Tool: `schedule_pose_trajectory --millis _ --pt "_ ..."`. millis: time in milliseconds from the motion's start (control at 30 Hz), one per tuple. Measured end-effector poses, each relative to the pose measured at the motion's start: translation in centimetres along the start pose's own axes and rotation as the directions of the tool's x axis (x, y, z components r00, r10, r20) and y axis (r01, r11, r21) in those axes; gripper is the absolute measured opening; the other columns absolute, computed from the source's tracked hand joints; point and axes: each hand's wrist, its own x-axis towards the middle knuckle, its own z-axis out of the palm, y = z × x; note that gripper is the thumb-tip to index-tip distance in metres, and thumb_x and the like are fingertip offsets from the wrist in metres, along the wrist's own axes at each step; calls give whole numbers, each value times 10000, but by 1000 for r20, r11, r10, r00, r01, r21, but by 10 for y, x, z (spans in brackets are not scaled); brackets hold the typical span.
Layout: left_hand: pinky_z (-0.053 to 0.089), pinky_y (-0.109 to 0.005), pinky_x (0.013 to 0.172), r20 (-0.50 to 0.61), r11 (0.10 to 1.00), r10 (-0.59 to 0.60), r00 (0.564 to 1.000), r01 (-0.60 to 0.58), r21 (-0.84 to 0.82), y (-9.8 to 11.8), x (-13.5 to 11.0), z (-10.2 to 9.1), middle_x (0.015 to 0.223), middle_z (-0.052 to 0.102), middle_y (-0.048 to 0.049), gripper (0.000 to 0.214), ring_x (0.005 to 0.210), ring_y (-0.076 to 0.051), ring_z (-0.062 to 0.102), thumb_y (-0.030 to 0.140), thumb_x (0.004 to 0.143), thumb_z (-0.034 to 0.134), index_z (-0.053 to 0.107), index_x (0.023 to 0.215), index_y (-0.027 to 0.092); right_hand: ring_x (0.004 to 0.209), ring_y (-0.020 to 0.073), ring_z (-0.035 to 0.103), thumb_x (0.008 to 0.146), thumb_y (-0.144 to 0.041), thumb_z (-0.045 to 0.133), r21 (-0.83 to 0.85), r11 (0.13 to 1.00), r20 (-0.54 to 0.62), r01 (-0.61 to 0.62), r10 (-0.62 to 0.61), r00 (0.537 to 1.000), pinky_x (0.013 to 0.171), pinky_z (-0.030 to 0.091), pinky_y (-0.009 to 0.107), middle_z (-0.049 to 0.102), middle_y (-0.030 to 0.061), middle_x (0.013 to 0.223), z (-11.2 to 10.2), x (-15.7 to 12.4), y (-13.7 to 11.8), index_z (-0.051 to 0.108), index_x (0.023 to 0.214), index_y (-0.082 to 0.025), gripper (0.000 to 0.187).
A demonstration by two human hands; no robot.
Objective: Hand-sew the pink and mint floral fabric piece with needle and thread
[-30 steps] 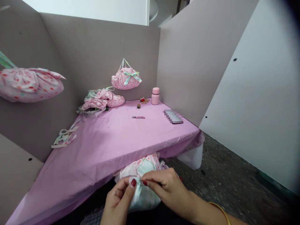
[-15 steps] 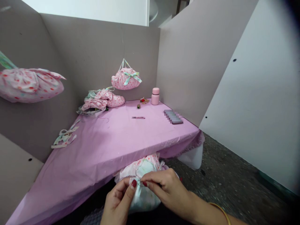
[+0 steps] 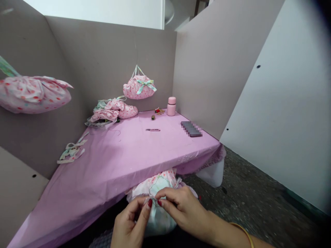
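On my lap, below the table's front edge, lies a soft fabric piece (image 3: 160, 222), pale green with pink, red-dotted parts. My left hand (image 3: 131, 218) pinches a fold of this fabric between thumb and forefinger. Close beside it, my right hand (image 3: 181, 208) is closed in a pinch at the same fold, the fingertips of both hands nearly meeting. Whether a needle sits in the right fingertips is too small to make out. A dark thread line runs over the pale green part above the hands.
A pink-covered table (image 3: 124, 148) carries thread snips (image 3: 153, 130), a thread spool (image 3: 153, 117), a pink bottle (image 3: 171, 106), a blurred-out dark slab (image 3: 191, 128), a dotted fabric pile (image 3: 110, 110) and fabric strips (image 3: 71, 153). Dotted pouches hang at the back (image 3: 138, 88) and left (image 3: 33, 94). Grey panels enclose it.
My left thumb and forefinger have shifted slightly right, closer to the right fingertips, and the pinched fold is more covered. The things on the table have stayed put.
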Motion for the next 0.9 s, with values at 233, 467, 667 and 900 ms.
schedule_pose_trajectory --millis 233,467,667,900 --pt "439 -224 577 -6 999 -12 1000 12 40 -2 2 -1 638 652 0 227 614 -174 556 410 763 649 708 769 191 606 116 570 887 -159 468 -15 1000 2 -10 10 1000 584 370 200 674 9 725 0 2 1 676 926 -175 213" --pt "454 -239 650 87 994 -53 995 61 -89 -1 2 1 703 680 -18 220 691 -187 568 404 771 648 709 794 194 555 95 508 885 -174 479 79 997 -13 9 -8 1000 555 353 189 609 -12 650 2 1 2 674 878 -158 196" --pt "414 -230 581 82 961 -145 986 160 -225 -3 3 2 646 606 3 252 623 -152 504 426 746 676 699 771 177 453 62 311 874 -252 523 252 964 7 -85 86 996 437 228 184 392 -66 514 5 3 3 647 826 -112 193" --pt "382 -213 544 126 916 -173 977 207 -343 -3 3 3 608 579 15 271 572 -125 468 429 718 707 703 750 161 463 70 289 838 -387 559 430 889 54 -161 153 987 432 209 192 364 -61 510 8 5 11 642 802 -99 301"
